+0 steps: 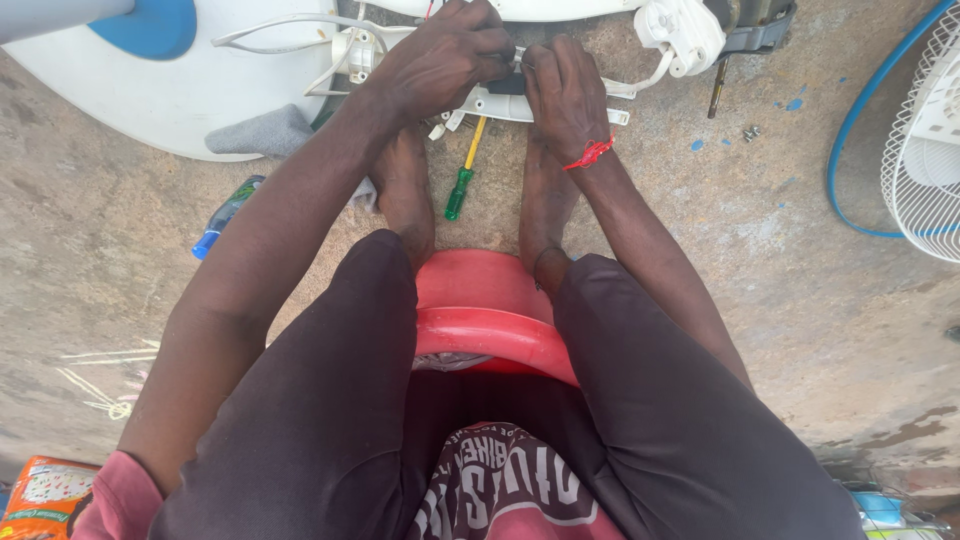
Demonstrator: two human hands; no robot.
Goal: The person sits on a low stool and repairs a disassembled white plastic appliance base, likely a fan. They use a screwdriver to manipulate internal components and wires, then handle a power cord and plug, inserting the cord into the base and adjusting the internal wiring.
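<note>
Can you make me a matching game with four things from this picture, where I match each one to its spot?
Things:
1. Green-handled screwdriver with yellow shaft
2. Blue plastic bottle
3. White wire fan guard
4. Red plastic stool

Places:
A. At the right edge, on the concrete floor
B. Under the seated person, between the legs
C. On the floor between the two bare feet
D. On the floor left of the left arm, near a grey cloth

Pairs: 1-C, 2-D, 3-A, 4-B
</note>
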